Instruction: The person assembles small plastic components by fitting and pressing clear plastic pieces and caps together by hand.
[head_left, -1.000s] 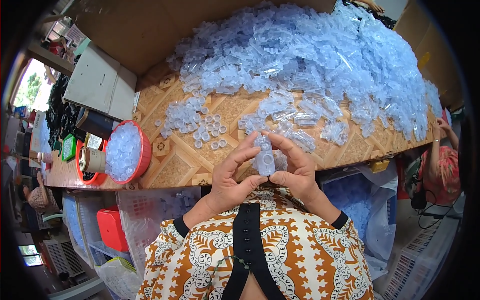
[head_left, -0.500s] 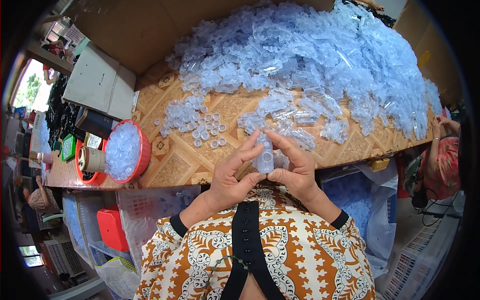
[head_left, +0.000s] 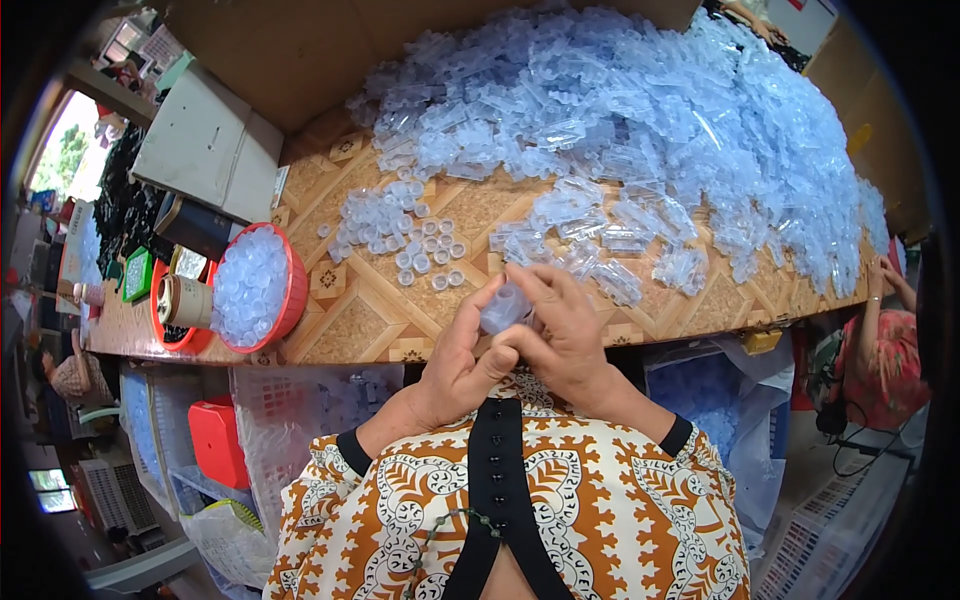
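A clear plastic piece [head_left: 503, 312] is held between the two hands, in front of the body and over the near edge of the wood-patterned table [head_left: 370, 325]. Its round, hollow-looking end is turned up toward the camera, so that the long axis is seen strongly foreshortened, running from that end back down between the palms; its exact tilt cannot be told, since the rest is covered by fingers. Letter-like marks are printed in curved bands on the patterned blouse [head_left: 600, 490], among brown and white motifs. By the left hand [head_left: 458, 350] the piece is flanked from the left, with the fingers extended together and slightly bent along its side and the thumb brought in below. By the right hand [head_left: 562, 325] it is gripped more tightly, with the fingers curled over its right side and the thumb bent across the near side; the two thumbs are brought close together, and whether they touch cannot be told. Just beyond the hands, a few clear pieces [head_left: 570, 210] are laid loosely, backed by a large heap of similar pieces [head_left: 620, 120]. To the left, small clear rings [head_left: 385, 225] are scattered on the table, and farther left a red basin [head_left: 297, 300] is filled with clear round parts [head_left: 248, 285].
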